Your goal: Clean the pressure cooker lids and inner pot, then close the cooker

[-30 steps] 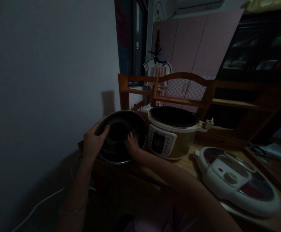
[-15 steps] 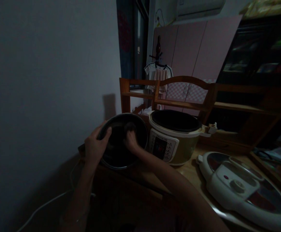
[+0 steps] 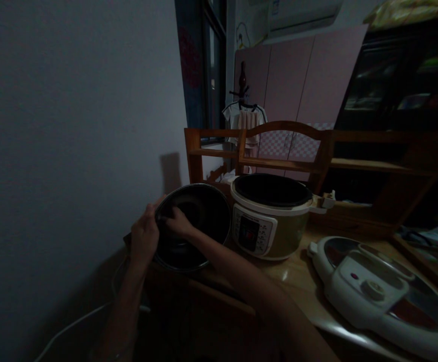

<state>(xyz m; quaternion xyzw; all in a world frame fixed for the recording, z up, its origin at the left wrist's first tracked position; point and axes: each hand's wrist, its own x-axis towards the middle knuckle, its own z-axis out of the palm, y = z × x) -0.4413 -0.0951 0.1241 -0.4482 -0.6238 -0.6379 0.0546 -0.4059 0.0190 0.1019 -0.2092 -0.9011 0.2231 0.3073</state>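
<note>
A dark, round inner pot (image 3: 207, 221) is tilted with its mouth toward me at the left end of the wooden desk. My left hand (image 3: 145, 236) is closed on the pot's left rim. Inside the pot, my right hand (image 3: 177, 223) is against the left inner wall, close to my left hand. Its fingers look curled, and what they hold is too dark to make out. Right of the pot stands an electric pressure cooker (image 3: 290, 229) with a green and white body, its top uncovered. The cooker's white lid (image 3: 369, 269) lies on the desk at the right.
The wooden desk (image 3: 290, 274) has a low shelf rack (image 3: 287, 123) along its back. A pale wall (image 3: 91, 125) rises close on the left. A white cord (image 3: 79, 319) hangs at lower left. Behind are pink cabinets (image 3: 287, 85) and clothes on a stand (image 3: 247, 120).
My right hand has moved left across the pot's inside, from its upper middle to the left wall. My left hand keeps its hold on the rim. The view has shifted slightly.
</note>
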